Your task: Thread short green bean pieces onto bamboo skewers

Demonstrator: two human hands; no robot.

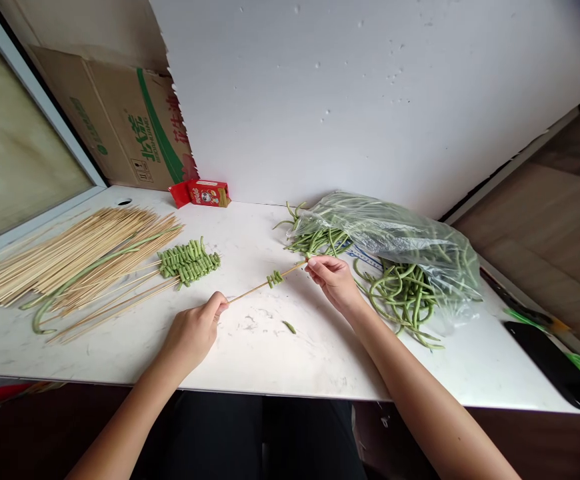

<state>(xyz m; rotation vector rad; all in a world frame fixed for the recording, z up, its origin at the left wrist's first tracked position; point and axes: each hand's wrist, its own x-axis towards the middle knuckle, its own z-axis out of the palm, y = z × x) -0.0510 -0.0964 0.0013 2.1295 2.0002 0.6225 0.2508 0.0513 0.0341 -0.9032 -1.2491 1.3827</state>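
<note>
My left hand [195, 331] is closed on the near end of a thin bamboo skewer [250, 291] held just above the white table [270, 360]. A few green bean folds [275, 278] are threaded on the skewer near its far end. My right hand [333, 280] pinches that far end, fingers closed around the tip and a bit of bean. A small loose bean piece [289, 327] lies on the table below the skewer.
A pile of bare skewers [60, 257] with a long bean across it lies at the left, next to finished bean skewers [190, 261]. A plastic bag of long beans [395, 247] sits at the right. A red carton [205, 193] and cardboard box [120, 120] stand at the back; a dark knife-like object [545, 360] lies at the far right.
</note>
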